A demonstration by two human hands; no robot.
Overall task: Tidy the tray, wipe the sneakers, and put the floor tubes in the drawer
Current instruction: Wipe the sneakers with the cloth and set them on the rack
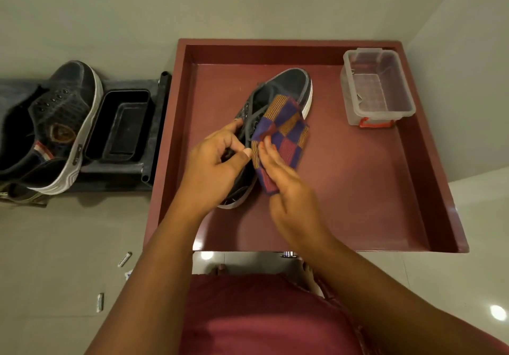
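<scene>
Red tray [429, 178]: holds one dark sneaker [286, 84] roughly mid-tray, toe pointing away, and a clear plastic box [378, 87] in the far-right corner. Box has a red latch on its near end; contents hard to tell, maybe one small item at the bottom.

Left of the tray, touching its side: a dark mat [154, 123] carrying a black rectangular tub [119, 126] and a second, larger sneaker [52, 126] with a white sole, lying on its side. Can't see anything in the tub.

Floor tubes: two small white tubes on the floor, near-left of the tray, one [124, 259] closer to the tray corner, another [100, 302] nearer the person. A third scrap between them is mostly hidden by the forearm.

Both forearms reach forward over the tray's near edge, hands meeting at the sneaker's heel end.

Left hand [214, 161]: fingers curled round the sneaker's collar/lace area, thumb out toward the other hand. It grips the shoe.

Right hand [286, 181]: fingers mostly straight, laid flat on a checked cloth [283, 137] (purple, orange, red), pressing it against the shoe's right side. Cloth drapes over the upper and laces. Whether the thumb pinches the cloth, can't tell.
</scene>
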